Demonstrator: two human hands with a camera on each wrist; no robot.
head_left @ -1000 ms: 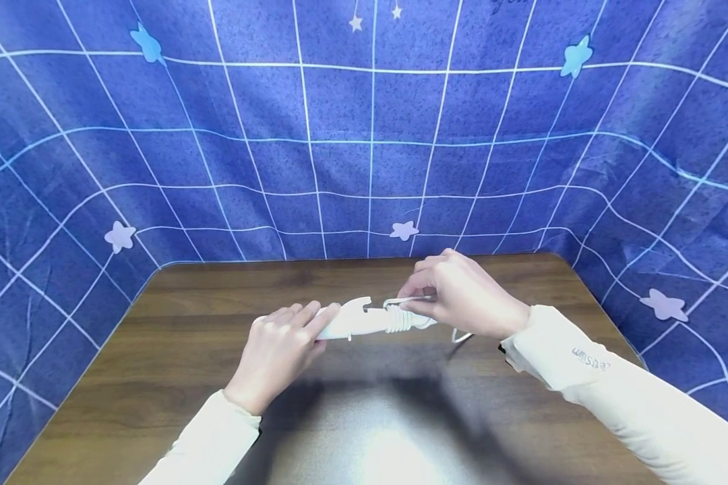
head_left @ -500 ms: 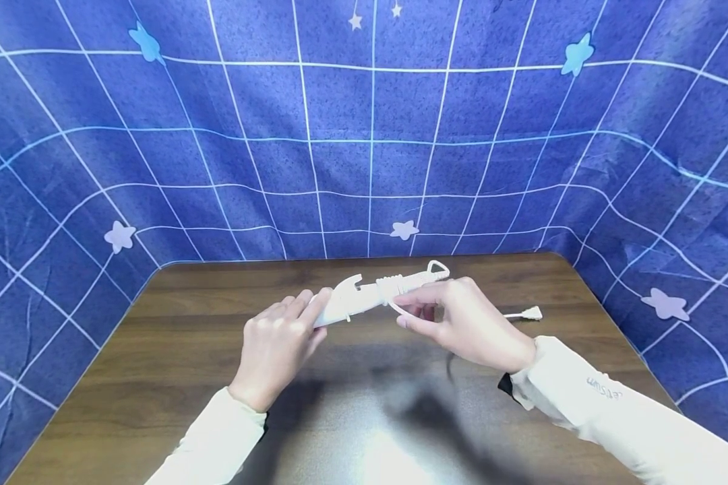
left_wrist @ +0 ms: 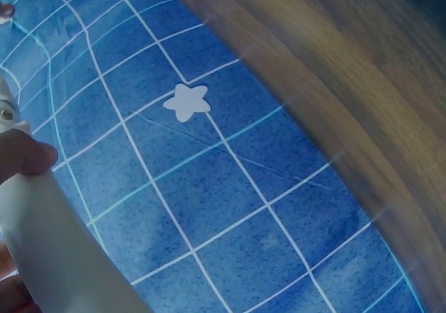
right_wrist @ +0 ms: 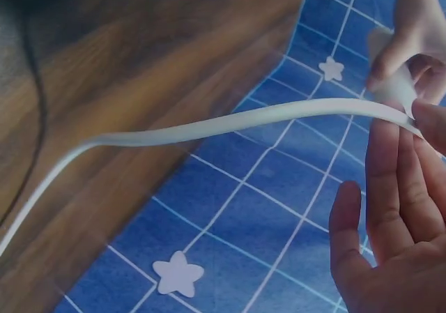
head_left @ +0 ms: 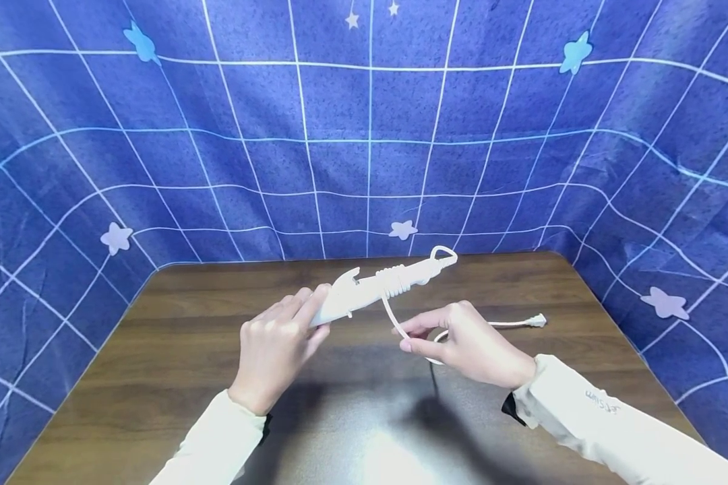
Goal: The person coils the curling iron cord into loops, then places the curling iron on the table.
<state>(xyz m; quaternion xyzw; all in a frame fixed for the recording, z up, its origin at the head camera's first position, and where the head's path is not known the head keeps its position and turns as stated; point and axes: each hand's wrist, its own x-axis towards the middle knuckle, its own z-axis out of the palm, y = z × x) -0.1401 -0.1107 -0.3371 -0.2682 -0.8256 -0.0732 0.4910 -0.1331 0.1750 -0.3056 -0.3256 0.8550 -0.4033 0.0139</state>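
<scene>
My left hand grips the left end of a white curling iron, held over the table with its far end tilted up to the right. A curved lever sticks up near the left fingers. White cord is wound in several turns round the handle, and a loop of it stands out at the tip. Between thumb and fingers, my right hand pinches the cord's free length below the turns. The cord trails past this hand to a white plug on the right. In the left wrist view, a thumb lies across the curling iron's pale body.
Brown wood-grain table lies under both hands, with a bright glare spot near its front. A blue curtain with white grid lines and stars encloses its back and sides.
My right hand has come from behind the handle down toward me, drawing the cord off below it. The handle's far end has risen, and the plug has come into sight at the right.
</scene>
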